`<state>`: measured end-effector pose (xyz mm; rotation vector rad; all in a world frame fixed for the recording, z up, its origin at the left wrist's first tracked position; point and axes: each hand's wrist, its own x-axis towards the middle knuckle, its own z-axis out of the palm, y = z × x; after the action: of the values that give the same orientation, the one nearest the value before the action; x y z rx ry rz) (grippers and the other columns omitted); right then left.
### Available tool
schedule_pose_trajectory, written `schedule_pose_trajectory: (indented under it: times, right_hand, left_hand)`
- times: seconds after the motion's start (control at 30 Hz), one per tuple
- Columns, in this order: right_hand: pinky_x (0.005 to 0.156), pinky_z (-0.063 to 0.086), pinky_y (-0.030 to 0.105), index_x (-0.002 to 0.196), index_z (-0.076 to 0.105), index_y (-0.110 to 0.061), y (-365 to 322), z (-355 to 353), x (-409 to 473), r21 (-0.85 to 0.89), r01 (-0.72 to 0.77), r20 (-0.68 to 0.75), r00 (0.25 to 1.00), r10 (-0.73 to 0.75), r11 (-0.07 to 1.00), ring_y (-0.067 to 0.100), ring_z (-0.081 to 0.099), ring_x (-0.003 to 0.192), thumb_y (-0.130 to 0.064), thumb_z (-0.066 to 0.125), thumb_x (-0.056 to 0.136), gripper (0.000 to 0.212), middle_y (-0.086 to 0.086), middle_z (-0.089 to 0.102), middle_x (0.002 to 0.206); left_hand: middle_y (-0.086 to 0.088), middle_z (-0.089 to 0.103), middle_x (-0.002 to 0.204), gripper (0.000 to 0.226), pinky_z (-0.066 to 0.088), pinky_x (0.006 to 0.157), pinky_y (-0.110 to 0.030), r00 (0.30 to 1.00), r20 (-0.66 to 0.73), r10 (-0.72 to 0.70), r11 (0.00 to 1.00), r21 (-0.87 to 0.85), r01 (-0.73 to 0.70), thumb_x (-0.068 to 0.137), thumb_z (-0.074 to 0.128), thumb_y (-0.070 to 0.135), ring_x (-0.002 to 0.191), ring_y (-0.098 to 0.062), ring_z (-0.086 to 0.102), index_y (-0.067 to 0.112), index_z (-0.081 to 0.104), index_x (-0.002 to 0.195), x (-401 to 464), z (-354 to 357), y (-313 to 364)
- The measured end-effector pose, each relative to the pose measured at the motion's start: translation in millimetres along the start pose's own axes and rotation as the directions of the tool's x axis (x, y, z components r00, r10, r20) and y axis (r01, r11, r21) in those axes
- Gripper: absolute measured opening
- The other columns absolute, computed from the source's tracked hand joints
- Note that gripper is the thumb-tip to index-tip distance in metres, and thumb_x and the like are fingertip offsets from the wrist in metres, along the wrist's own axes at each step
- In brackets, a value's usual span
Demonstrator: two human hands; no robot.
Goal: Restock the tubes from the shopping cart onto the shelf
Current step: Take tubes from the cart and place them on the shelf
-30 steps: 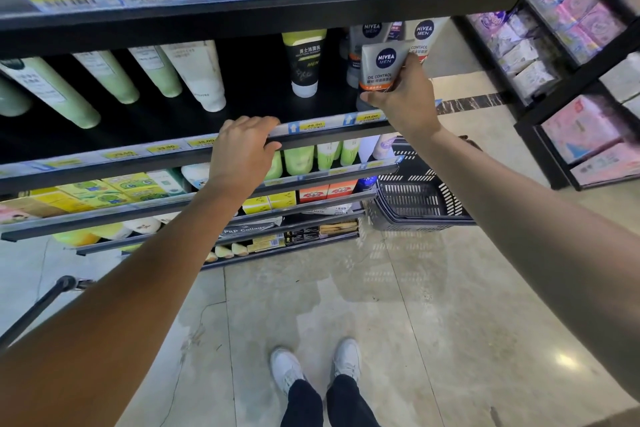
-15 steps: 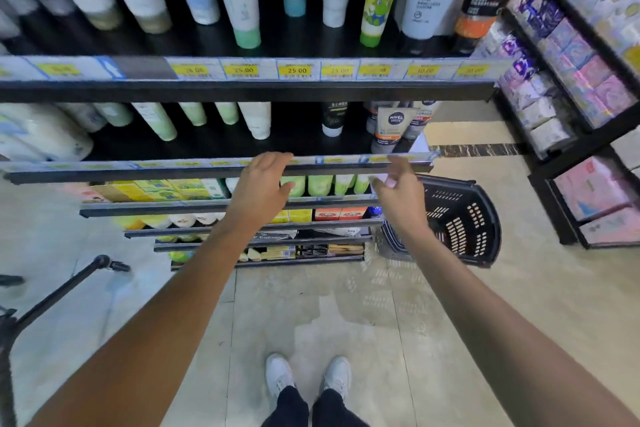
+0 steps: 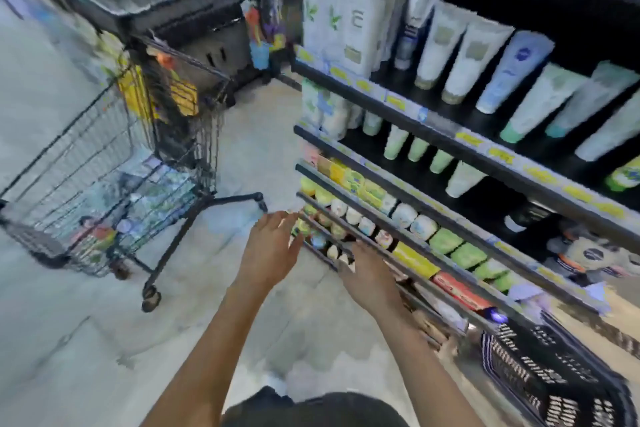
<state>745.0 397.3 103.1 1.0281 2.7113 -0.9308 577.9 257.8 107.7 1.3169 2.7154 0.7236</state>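
Whole view is pretty smeared with motion blur, so take the fine detail with a grain of salt. Your left hand (image 3: 268, 246) is out in front at about 12 o'clock from your body, fingers straight and spread loose, nothing in it. Your right hand (image 3: 369, 276) is just at 1 o'clock, fingers also relaxed and empty, hanging in front of the lower rails of the shelf (image 3: 450, 149); can't tell whether it's actually touching a rail.

The shopping cart (image 3: 104, 177) sits off at 10 o'clock, well apart from both hands, with a blurry pile of packaged stuff in the bottom of the basket. Too smeared to pick out individual tubes in there.

The tubes (image 3: 460, 52) already on the shelf stand cap-down in rows up at 1 to 2 o'clock, white and pale blue on the upper level, green ones on the level below. Boxes and small round items fill the lower rails.

A black plastic basket (image 3: 540, 367) sits on the floor (image 3: 69, 340) at 4 o'clock, by the shelf's base.
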Motion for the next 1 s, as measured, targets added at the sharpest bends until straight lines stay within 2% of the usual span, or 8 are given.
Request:
schedule_pose_trajectory:
  times: [0.1, 0.2, 0.33, 0.53, 0.63, 0.77, 0.9, 1.0]
  right_hand:
    - [0.108, 0.037, 0.036, 0.151, 0.046, -0.018, -70, 24, 19, -0.084, 0.119, 0.111, 0.988, -0.11, 0.989, 0.026, 0.045, 0.14, -0.043, 0.048, 0.105, 0.052, 0.005, 0.049, 0.15]
    - [0.091, 0.039, 0.034, 0.124, 0.057, -0.025, -133, 55, 41, -0.078, 0.236, 0.18, 0.959, -0.219, 0.969, 0.024, 0.054, 0.118, -0.048, 0.046, 0.1, 0.035, 0.0, 0.057, 0.125]
    - [0.104, 0.043, 0.035, 0.145, 0.051, -0.023, -214, 85, 65, -0.063, 0.395, 0.241, 0.897, -0.37, 0.916, 0.02, 0.048, 0.134, -0.044, 0.051, 0.104, 0.045, -0.004, 0.05, 0.15]
    - [0.106, 0.045, 0.039, 0.148, 0.049, -0.025, -321, 120, 117, -0.057, 0.564, 0.305, 0.795, -0.524, 0.824, 0.021, 0.044, 0.138, -0.04, 0.052, 0.104, 0.046, -0.003, 0.048, 0.152]
    - [0.106, 0.039, 0.036, 0.15, 0.047, -0.024, -365, 139, 149, -0.067, 0.607, 0.328, 0.763, -0.558, 0.792, 0.022, 0.041, 0.141, -0.041, 0.051, 0.105, 0.048, -0.003, 0.046, 0.155]
    - [0.088, 0.024, 0.026, 0.148, 0.048, -0.023, -410, 163, 198, -0.078, 0.651, 0.377, 0.72, -0.582, 0.755, 0.019, 0.043, 0.14, -0.04, 0.05, 0.106, 0.045, -0.006, 0.047, 0.152]
    - [0.102, 0.04, 0.031, 0.145, 0.052, -0.022, -437, 184, 250, -0.027, 0.64, 0.44, 0.697, -0.565, 0.768, 0.019, 0.044, 0.141, -0.039, 0.053, 0.105, 0.044, -0.004, 0.049, 0.152]
    - [0.111, 0.038, 0.035, 0.147, 0.051, -0.022, -454, 202, 286, -0.036, 0.632, 0.492, 0.686, -0.537, 0.774, 0.019, 0.039, 0.145, -0.042, 0.051, 0.105, 0.046, -0.003, 0.046, 0.156]
  left_hand:
    - [-0.01, 0.069, 0.122, 0.042, 0.051, 0.097, -0.046, 0.988, -0.074, -0.134, 0.99, 0.028, 0.136, 0.093, 0.067, 0.035, 0.113, -0.035, 0.064, 0.012, 0.066, 0.127, -29, -36, -63]
    - [-0.011, 0.067, 0.127, 0.044, 0.05, 0.101, -0.047, 0.946, -0.115, -0.302, 0.951, 0.028, 0.307, 0.095, 0.066, 0.035, 0.118, -0.036, 0.061, 0.01, 0.063, 0.131, -61, -63, -118]
    - [-0.01, 0.068, 0.124, 0.043, 0.051, 0.097, -0.045, 0.865, -0.157, -0.476, 0.875, 0.013, 0.484, 0.096, 0.066, 0.037, 0.114, -0.035, 0.062, 0.011, 0.063, 0.131, -113, -84, -175]
    - [-0.01, 0.068, 0.125, 0.043, 0.053, 0.095, -0.043, 0.701, -0.188, -0.688, 0.719, -0.051, 0.693, 0.096, 0.068, 0.035, 0.112, -0.035, 0.064, 0.01, 0.065, 0.131, -157, -97, -235]
    - [-0.008, 0.068, 0.127, 0.044, 0.051, 0.098, -0.041, 0.636, -0.18, -0.751, 0.656, -0.091, 0.749, 0.097, 0.066, 0.036, 0.116, -0.032, 0.063, 0.013, 0.063, 0.135, -152, -103, -262]
    - [-0.005, 0.066, 0.128, 0.043, 0.049, 0.1, -0.041, 0.588, -0.158, -0.793, 0.606, -0.106, 0.789, 0.099, 0.059, 0.041, 0.117, -0.028, 0.06, 0.018, 0.061, 0.135, -121, -114, -316]
    - [-0.01, 0.07, 0.115, 0.036, 0.053, 0.089, -0.041, 0.572, -0.17, -0.803, 0.59, -0.084, 0.803, 0.096, 0.066, 0.034, 0.105, -0.034, 0.064, 0.011, 0.065, 0.123, -71, -142, -368]
    - [-0.013, 0.07, 0.109, 0.034, 0.054, 0.084, -0.042, 0.573, -0.197, -0.796, 0.595, -0.075, 0.8, 0.094, 0.069, 0.027, 0.1, -0.037, 0.065, 0.007, 0.067, 0.121, -28, -170, -410]
